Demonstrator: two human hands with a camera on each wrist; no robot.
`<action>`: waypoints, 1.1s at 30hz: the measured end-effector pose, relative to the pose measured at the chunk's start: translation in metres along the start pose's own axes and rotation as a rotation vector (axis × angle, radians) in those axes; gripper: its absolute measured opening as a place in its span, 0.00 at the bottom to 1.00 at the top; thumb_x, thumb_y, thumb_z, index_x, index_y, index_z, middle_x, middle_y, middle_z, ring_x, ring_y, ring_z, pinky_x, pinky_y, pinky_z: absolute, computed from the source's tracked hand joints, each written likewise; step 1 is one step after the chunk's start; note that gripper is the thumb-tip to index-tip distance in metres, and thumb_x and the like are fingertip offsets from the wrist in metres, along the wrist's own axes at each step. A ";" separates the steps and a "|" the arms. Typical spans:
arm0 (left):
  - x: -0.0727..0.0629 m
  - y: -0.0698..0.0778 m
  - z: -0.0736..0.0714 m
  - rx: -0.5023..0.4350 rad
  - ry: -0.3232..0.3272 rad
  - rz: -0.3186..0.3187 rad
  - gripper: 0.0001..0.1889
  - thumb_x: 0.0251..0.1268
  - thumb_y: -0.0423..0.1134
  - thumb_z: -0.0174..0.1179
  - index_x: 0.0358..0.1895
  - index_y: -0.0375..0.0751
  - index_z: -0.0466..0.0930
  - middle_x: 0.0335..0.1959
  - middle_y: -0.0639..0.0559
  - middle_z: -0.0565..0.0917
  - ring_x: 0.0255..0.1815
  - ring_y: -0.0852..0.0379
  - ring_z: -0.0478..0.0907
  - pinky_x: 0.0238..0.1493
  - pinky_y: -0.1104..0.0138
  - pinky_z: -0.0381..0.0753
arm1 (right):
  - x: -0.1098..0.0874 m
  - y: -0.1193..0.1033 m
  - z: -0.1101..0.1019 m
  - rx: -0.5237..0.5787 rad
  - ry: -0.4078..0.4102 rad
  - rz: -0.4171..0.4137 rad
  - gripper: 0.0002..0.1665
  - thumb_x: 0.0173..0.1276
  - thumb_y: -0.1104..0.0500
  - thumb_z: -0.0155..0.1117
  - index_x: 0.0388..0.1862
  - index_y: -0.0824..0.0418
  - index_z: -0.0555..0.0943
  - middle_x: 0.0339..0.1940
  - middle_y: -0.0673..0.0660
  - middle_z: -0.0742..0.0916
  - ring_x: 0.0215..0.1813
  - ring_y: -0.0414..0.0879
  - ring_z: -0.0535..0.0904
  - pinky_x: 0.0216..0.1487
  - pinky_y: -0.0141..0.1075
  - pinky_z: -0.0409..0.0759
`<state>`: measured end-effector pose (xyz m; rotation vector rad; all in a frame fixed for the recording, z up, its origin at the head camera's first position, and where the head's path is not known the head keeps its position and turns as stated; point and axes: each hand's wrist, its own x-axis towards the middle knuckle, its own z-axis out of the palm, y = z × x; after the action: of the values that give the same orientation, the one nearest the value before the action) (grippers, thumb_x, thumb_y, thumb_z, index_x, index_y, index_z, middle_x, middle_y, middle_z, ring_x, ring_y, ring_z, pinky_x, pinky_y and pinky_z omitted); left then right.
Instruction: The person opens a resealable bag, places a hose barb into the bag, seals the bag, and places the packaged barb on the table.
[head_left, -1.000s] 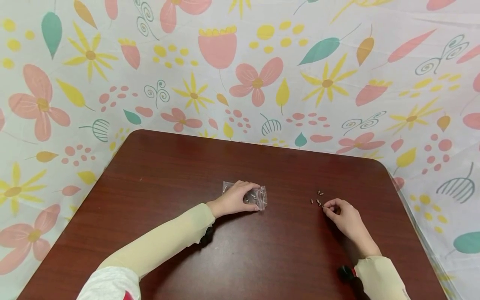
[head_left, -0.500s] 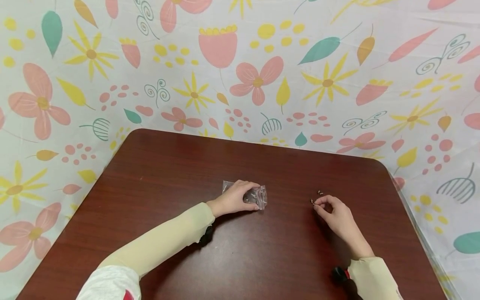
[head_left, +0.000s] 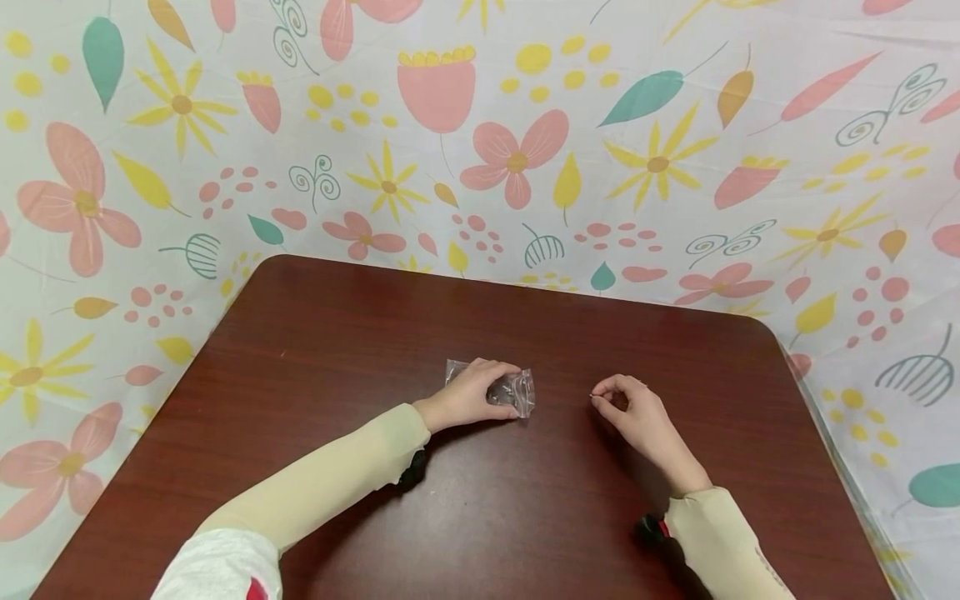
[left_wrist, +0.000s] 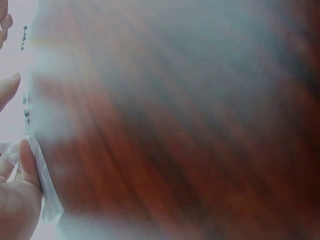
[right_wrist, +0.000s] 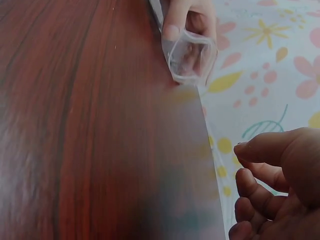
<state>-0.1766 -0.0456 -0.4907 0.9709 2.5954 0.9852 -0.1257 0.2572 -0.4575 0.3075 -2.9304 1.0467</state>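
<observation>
My left hand [head_left: 471, 398] holds a clear zip bag [head_left: 522, 396] on the table, thumb and fingers round its sides. In the right wrist view the bag's mouth [right_wrist: 188, 62] gapes open toward my right hand. To the right of the bag, my right hand [head_left: 633, 417] pinches a tiny shiny metal piece [head_left: 592, 395] between thumb and index finger. Its other fingers curl in behind. Small dark metal pieces [left_wrist: 24, 38], screw-like in outline, show near the left edge of the left wrist view; in the head view my right hand hides that spot.
A dark reddish-brown wooden table [head_left: 360, 333] with rounded corners lies under both hands. Behind and beside it hangs a white cloth [head_left: 420, 225] printed with flowers and leaves. A black band [head_left: 651, 530] sits at my right wrist.
My right hand has moved left, from among the loose metal pieces toward the bag, with a tiny piece in its fingertips. My left hand and the bag have stayed in place.
</observation>
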 end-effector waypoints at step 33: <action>0.000 -0.005 0.003 0.006 0.027 0.031 0.35 0.64 0.48 0.75 0.72 0.41 0.74 0.66 0.45 0.81 0.64 0.46 0.75 0.66 0.55 0.74 | 0.037 -0.048 0.061 0.090 -0.144 -0.083 0.08 0.75 0.57 0.69 0.42 0.62 0.84 0.35 0.51 0.80 0.34 0.44 0.73 0.37 0.37 0.73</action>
<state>-0.1784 -0.0471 -0.4960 1.0095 2.6140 1.0051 -0.1495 0.1757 -0.4722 0.5236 -2.9686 1.1942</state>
